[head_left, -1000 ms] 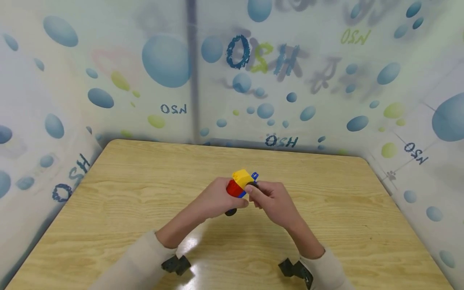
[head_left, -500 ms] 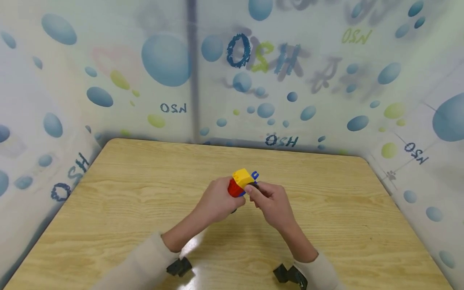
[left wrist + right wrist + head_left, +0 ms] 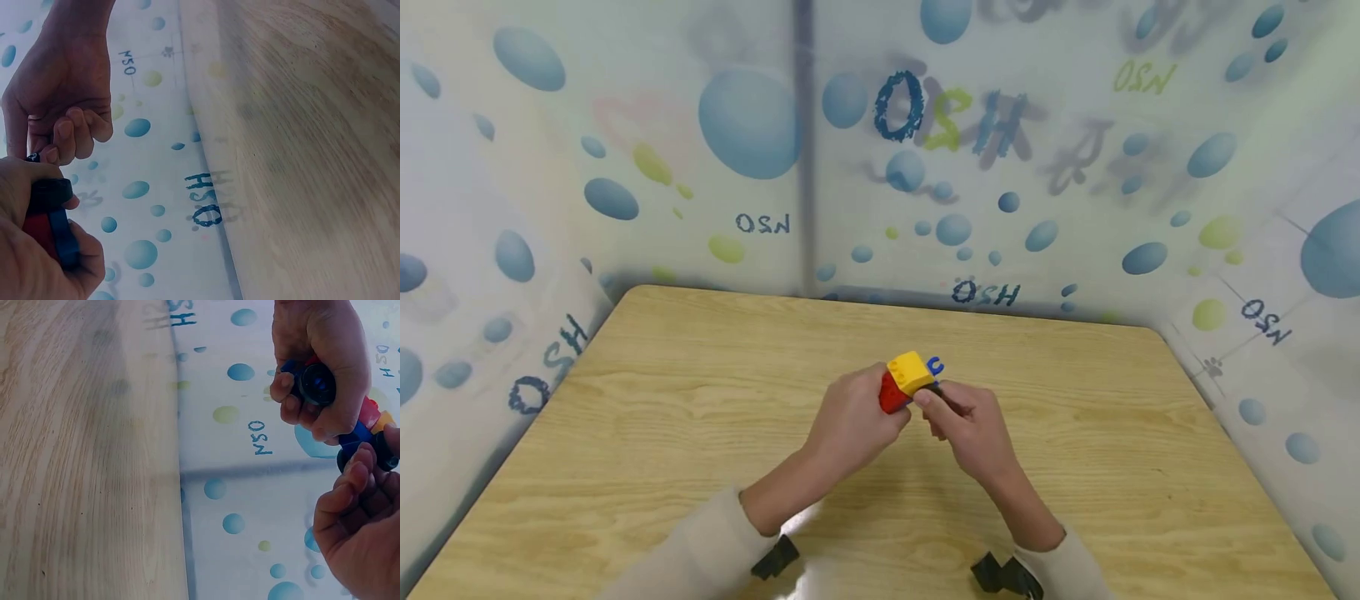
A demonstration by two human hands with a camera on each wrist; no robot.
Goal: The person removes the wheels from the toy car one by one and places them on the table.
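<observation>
A toy car of building blocks [image 3: 911, 372], yellow and red on a blue base, is held above the table between my hands. My left hand [image 3: 852, 417] grips its red and blue body, with the fingers curled round it. In the right wrist view, one black wheel [image 3: 317, 384] shows within the left hand's grip. My right hand [image 3: 972, 429] pinches another black wheel [image 3: 382, 450] at the car's other end between thumb and fingers. A small blue hook [image 3: 935, 366] sticks out at that end. Whether the pinched wheel is fixed to the base cannot be made out.
The wood-grain table [image 3: 700, 400] lies below both hands. Pale fabric walls [image 3: 880, 208] with blue and green spots and lettering stand behind it and at both sides. Black wrist mounts [image 3: 1006, 575] hang at the cream sleeves.
The car and both hands have shifted slightly right in the head view. The left hand has turned a little, and the wheel seen below it earlier is now hidden there.
</observation>
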